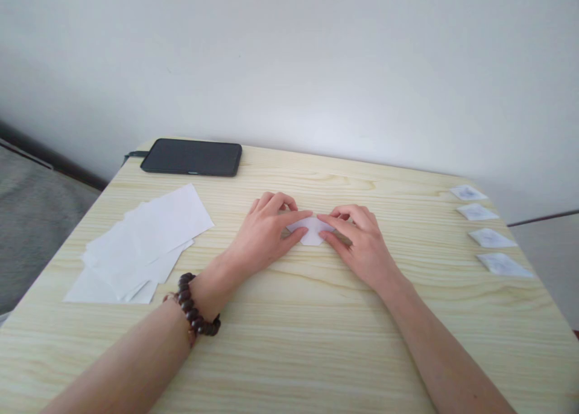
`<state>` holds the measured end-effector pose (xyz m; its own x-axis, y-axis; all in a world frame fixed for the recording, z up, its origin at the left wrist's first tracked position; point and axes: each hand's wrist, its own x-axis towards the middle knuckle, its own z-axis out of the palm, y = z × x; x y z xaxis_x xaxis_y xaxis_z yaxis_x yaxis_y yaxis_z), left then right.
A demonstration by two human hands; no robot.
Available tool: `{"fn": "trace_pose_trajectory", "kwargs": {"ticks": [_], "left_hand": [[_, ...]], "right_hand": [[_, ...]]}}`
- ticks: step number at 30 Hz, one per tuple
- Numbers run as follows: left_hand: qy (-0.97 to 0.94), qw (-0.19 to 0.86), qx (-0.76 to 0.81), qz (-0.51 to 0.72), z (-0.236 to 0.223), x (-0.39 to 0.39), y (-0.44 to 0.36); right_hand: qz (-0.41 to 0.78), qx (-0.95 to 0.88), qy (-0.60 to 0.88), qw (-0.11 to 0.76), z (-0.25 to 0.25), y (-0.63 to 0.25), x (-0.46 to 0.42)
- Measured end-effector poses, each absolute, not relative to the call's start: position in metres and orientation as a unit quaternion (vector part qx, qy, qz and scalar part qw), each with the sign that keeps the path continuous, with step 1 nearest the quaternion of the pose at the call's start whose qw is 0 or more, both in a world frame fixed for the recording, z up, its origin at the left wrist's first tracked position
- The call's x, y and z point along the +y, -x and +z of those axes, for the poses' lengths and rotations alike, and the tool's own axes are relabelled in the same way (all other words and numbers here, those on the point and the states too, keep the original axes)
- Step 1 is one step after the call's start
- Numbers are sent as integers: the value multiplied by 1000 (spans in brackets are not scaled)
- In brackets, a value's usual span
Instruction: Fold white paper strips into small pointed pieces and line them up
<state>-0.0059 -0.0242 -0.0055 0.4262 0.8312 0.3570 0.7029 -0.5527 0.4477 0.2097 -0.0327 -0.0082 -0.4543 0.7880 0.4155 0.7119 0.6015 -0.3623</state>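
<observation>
A small folded piece of white paper (312, 232) lies on the wooden table between my two hands. My left hand (271, 224) is closed on its left side, thumb at the near part and index finger along the top edge. From the other side, my right hand (357, 236) pinches the paper the same way, its index fingertip close to the left one. The outer corners of the paper are partly covered by fingers. A dark beaded bracelet (194, 308) circles my left wrist.
Loose white paper sheets (149, 233) overlap on the left. Behind them lies a black phone (192, 157) with a cable (137, 153) at its left end. Several small folded paper pieces (492, 238) form a column by the right edge. A white wall (316, 70) borders the table's back.
</observation>
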Motion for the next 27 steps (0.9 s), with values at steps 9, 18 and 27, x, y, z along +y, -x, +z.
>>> {"fn": "trace_pose_trajectory", "kwargs": {"ticks": [9, 18, 27], "left_hand": [[-839, 143, 432, 298, -5, -21, 7], [-831, 177, 461, 254, -1, -20, 9], [-858, 171, 409, 260, -2, -18, 12]], "right_hand": [[138, -835, 428, 316, -6, -209, -31], [238, -808, 453, 291, -4, -215, -28], [183, -836, 419, 303, -3, -215, -29]]}}
